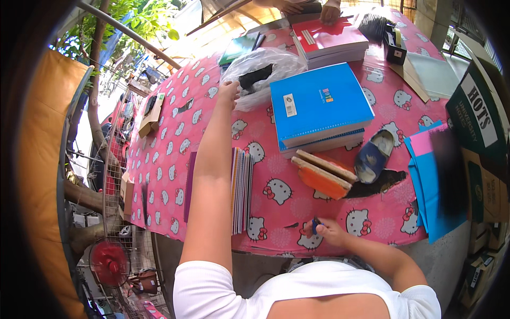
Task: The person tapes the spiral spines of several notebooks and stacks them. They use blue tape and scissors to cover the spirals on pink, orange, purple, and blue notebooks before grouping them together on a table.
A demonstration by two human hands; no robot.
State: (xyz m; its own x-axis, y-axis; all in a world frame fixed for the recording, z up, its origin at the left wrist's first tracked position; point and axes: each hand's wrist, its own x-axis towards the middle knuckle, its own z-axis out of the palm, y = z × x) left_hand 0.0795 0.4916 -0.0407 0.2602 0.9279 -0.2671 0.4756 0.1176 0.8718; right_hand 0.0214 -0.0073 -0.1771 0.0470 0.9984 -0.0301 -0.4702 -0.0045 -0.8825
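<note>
L hand is stretched far out, fingers resting on the edge of a clear plastic bag w/ something dark inside; can't tell if the fingers pinch the film or just lie on it. The bag sits just left of the blue notebook stack, touching its left edge, on the worktop w/ pink cat-print cloth. R hand is close to the body, below the stack at the near worktop edge, fingers closed around a small blue object, prob. a pen or cap. An upright row of thin books stands below-left of the stack, beside the L forearm. Orange-faced boards lie just below the stack; a blue shoe lies at its lower right. Red-covered books lie beyond the stack, where another person's hands rest.
</note>
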